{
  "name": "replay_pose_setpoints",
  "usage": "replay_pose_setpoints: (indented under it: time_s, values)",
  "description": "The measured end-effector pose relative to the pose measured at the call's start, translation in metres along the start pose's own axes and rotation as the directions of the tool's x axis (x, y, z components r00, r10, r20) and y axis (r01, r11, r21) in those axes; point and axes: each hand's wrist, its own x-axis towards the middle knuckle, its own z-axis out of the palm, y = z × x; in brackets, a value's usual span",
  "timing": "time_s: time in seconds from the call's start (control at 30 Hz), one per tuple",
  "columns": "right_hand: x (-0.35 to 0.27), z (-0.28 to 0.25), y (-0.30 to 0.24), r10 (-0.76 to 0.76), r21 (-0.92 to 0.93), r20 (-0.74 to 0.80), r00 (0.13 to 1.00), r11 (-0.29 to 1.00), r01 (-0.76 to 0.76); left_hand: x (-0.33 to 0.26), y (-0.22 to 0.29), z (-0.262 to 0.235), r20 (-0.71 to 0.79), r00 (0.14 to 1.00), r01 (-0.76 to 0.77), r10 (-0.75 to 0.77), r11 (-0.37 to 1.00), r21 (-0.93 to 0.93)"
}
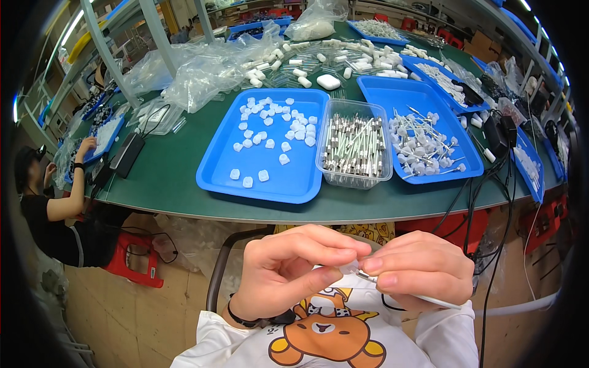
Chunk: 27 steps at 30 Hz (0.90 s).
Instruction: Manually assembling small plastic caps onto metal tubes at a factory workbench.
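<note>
In front of my chest, just off the table's near edge, both hands meet. My left hand (288,265) pinches a small translucent white cap (350,268) between thumb and fingertips. Closed around a thin white rod with a metal end, my right hand (426,267) keeps that metal tip against the cap; the white rod (440,302) sticks out below the hand. Whether the tip sits inside the cap, I cannot tell. Loose caps like it lie in the left blue tray (215,175). A clear plastic tub (353,179) is full of metal-ended rods, and capped rods lie in the right blue tray (392,95).
White plastic pieces (328,81) and clear bags (208,67) cover the back of the green table (165,178). Black cables (500,202) hang over the right edge. At the far left another person (58,205) sits working by a red stool (138,264).
</note>
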Motion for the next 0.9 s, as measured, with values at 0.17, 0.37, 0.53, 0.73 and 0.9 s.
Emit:
replay_pose_setpoints:
  time_s: [0.17, 0.37, 0.53, 0.73, 0.9]
  values:
    - [0.001, 0.0, 0.0, -0.024, -0.033, 0.005, 1.0, 0.999, 0.024, 0.0, -0.001, -0.001, -0.001, 1.0, -0.018, 0.018, 1.0, 0.02]
    - [-0.003, 0.009, 0.005, -0.069, -0.083, -0.067, 0.995, 0.995, 0.064, 0.0, -0.008, -0.01, 0.122, 0.985, -0.122, 0.118, 0.992, 0.028]
    - [-0.002, 0.012, 0.009, -0.106, -0.151, -0.073, 0.992, 0.984, 0.094, 0.0, -0.01, -0.009, 0.065, 0.988, -0.149, 0.142, 0.982, 0.115]
    - [-0.002, 0.009, 0.006, -0.086, -0.191, -0.046, 0.995, 0.979, 0.076, -0.001, -0.009, -0.001, 0.042, 0.968, -0.249, 0.247, 0.93, 0.27]
    - [0.0, 0.006, 0.005, -0.09, -0.218, -0.023, 0.996, 0.972, 0.083, 0.0, -0.009, 0.0, 0.071, 0.942, -0.333, 0.329, 0.878, 0.343]
